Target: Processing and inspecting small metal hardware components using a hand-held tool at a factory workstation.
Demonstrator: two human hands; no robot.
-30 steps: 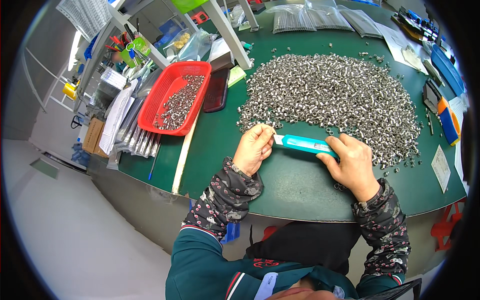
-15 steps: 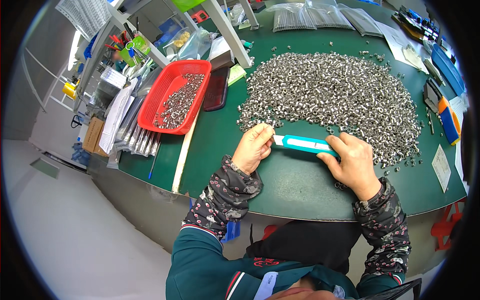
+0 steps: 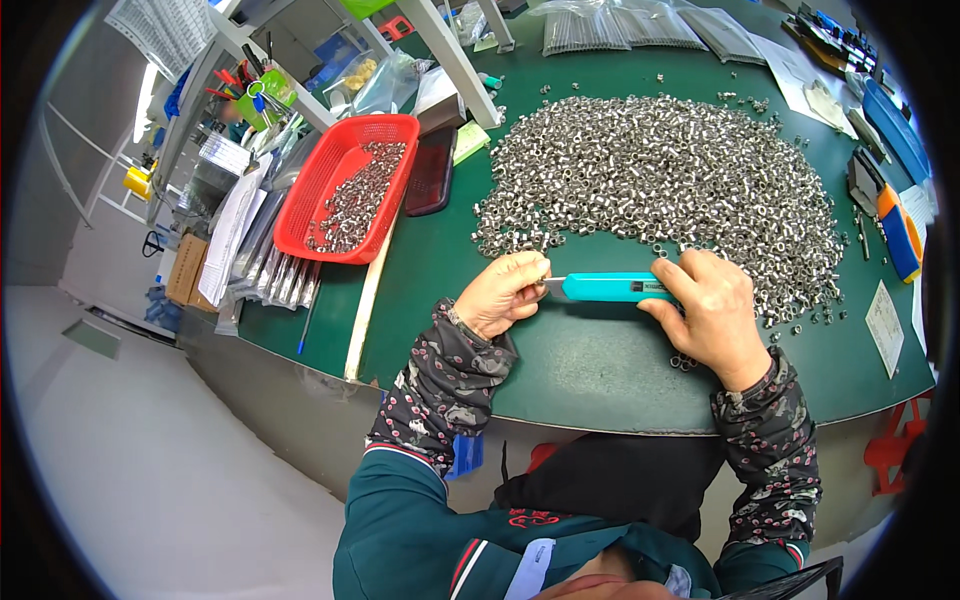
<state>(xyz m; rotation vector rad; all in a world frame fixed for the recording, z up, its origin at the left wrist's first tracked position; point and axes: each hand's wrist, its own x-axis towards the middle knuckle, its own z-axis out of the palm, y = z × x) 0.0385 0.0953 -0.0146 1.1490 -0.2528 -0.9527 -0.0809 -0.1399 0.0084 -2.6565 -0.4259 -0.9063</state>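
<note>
My right hand (image 3: 715, 312) grips a utility knife (image 3: 605, 287) with a turquoise handle, held level over the near part of the table. Its short blade (image 3: 555, 288) points left and reaches the fingertips of my left hand (image 3: 503, 293). Thumb and forefinger of that left hand are pinched together; whatever they hold is too small and hidden to make out. Just beyond both hands spreads a big heap of small shiny metal rings (image 3: 660, 180). A few loose rings (image 3: 683, 362) lie under my right hand.
Left of the heap stands a red plastic basket (image 3: 290, 235) with more small metal parts, beside a dark tray (image 3: 432, 172). Packed bags (image 3: 585, 32) lie along the back of the green table (image 3: 590, 385). At the right are a blue tray (image 3: 893, 130) and an orange-and-blue tool (image 3: 900, 240).
The knife has turned from a slight tilt to nearly level, its blade now showing more edge-on at my left fingertips. My right hand has shifted slightly right; the left slightly left.
</note>
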